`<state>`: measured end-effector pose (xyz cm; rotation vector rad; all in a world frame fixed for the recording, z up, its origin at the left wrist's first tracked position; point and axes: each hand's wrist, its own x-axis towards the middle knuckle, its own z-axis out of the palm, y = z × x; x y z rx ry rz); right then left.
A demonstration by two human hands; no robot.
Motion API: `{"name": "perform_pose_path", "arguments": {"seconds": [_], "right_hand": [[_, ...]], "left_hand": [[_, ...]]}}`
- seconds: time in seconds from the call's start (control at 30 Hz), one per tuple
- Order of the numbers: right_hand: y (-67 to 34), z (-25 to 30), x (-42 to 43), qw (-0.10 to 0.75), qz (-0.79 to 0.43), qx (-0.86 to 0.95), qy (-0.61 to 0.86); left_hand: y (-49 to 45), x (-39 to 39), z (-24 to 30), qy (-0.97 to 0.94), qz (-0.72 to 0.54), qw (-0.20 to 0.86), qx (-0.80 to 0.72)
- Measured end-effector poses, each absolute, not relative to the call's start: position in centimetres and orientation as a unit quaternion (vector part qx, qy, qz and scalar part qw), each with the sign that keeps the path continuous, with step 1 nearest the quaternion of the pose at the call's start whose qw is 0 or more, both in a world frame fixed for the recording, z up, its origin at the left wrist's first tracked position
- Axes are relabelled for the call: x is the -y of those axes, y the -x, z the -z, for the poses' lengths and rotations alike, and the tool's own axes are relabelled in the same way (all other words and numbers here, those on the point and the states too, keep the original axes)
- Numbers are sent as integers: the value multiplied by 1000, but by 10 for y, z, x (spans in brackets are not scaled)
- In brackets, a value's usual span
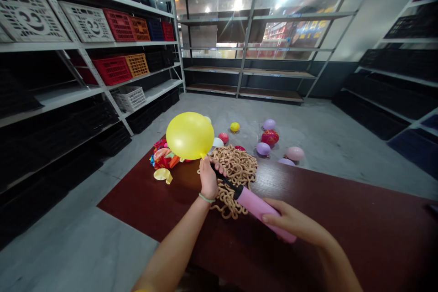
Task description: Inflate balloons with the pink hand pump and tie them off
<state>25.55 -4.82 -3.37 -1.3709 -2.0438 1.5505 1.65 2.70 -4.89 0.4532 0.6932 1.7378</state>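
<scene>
Nearest you, your right hand [285, 220] wraps its fingers round the pink cylindrical barrel of a plastic balloon pump [255, 203], which slants up and leftward over the dark reddish-brown wooden counter [328, 210]. A black rod runs from the barrel to your left hand [209, 177], whose fingers are closed about the pump's black end; exactly how each finger sits there you cannot tell. A pale green band [206, 198] circles your left wrist.

At your left thumb tip is the neck of an inflated, glossy yellow balloon [190, 136], which hangs above the far left part of the counter. Under and just beside the pump and your left hand lies a loose heap of tan, looped rope [239, 164]. Left of it, a limp pale yellow balloon [162, 174] lies flat, near a pile of crumpled multicoloured balloons [164, 159], which the inflated one partly overlaps in your view.

Past the counter's far edge, small inflated balloons rest on the grey floor [318, 137]: lilac ones, a pale pink one [294, 153], a patterned red one [270, 137] and a small yellow one [234, 127] among them. To your left, metal shelves [92, 45] carry white, red, orange and dark plastic crates. Farthest off, a grey metal rack [248, 32] spans the back wall.
</scene>
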Motion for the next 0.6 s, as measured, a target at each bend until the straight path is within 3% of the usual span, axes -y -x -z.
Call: {"name": "perform_pose_path", "arguments": {"seconds": [0.6], "right_hand": [[-283, 34, 48, 82, -524, 703, 474]], "left_hand": [[-4, -30, 45, -186, -769, 543, -284]]}}
